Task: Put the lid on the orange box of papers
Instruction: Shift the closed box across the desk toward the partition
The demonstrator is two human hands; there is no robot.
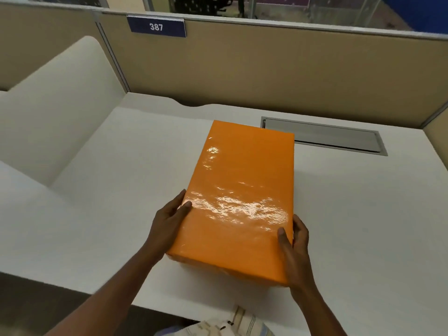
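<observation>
A glossy orange box (238,195) stands on the white desk (121,190), long side running away from me. Its orange lid covers the whole top, so no papers show. My left hand (169,219) grips the box's near left side, thumb on the top edge. On the near right corner my right hand (294,241) does the same, thumb resting on the lid and fingers wrapped down the side.
A grey cable hatch (324,137) is set into the desk just behind the box to the right. Tan partition walls (266,69) close off the back and right, one bearing a blue 387 sign (156,26). A cream divider (60,112) stands on the left.
</observation>
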